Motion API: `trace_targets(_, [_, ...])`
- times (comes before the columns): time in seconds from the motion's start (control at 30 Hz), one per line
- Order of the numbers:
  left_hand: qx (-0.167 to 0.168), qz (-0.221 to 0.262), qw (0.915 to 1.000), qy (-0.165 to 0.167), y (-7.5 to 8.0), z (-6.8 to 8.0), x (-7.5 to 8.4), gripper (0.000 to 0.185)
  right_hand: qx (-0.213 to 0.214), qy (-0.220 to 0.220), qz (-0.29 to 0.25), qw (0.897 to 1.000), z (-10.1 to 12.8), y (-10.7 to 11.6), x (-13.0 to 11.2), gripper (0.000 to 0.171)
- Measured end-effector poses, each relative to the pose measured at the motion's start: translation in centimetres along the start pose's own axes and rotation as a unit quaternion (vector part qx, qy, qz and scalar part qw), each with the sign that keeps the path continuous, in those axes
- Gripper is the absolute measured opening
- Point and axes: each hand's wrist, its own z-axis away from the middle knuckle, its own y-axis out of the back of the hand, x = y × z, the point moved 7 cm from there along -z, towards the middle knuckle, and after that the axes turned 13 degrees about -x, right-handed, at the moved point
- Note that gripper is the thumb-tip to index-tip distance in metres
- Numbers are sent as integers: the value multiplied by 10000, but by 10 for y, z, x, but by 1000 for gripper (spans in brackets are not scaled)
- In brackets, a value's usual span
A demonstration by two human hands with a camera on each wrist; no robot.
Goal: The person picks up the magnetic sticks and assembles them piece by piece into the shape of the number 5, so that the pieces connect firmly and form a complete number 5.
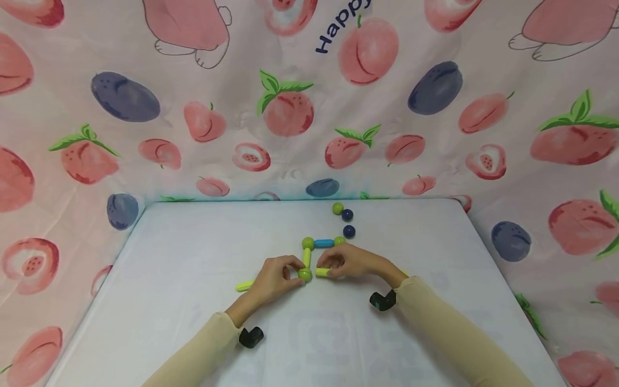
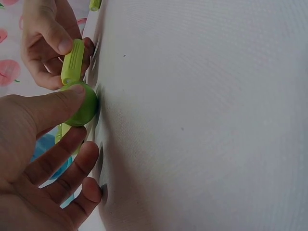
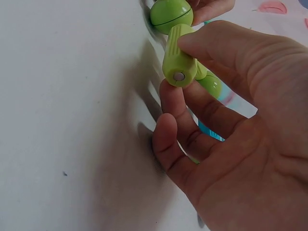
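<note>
Pinching a green ball [image 1: 305,274] on the white bench [image 1: 193,301], head view: left hand [image 1: 275,279]; right hand [image 1: 350,262] grips a yellow-green rod [image 1: 322,272] just beside it. L wrist: thumb on ball [image 2: 81,103]. R wrist: rod [image 3: 180,60] w/ fingers curled round, tip at ball [image 3: 171,13].

Two hands [image 1: 314,271] at green ball [image 1: 305,274]

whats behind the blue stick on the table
Behind the blue stick lie two dark blue balls and a green ball on the white table. Nothing covers them.
</note>
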Motion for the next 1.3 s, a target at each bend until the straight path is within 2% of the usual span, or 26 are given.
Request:
trace_targets(0.37, [4, 21, 10000, -47, 1, 1, 3, 25, -101, 68, 81, 9999, -6, -2, -3, 25])
trace_targets(0.97, [53, -71, 10000, 14, 0, 0, 2, 26, -25, 116, -50, 9999, -5, -4, -3, 23])
trace_targets(1.13, [113, -159, 9998, 12, -1, 0, 2, 25, 67, 143, 56, 9999, -1, -3, -2, 26])
trace_targets(1.3, [107, -179, 9998, 29, -2, 1, 3, 25, 243, -79, 355, 9990, 12, 0, -7, 34])
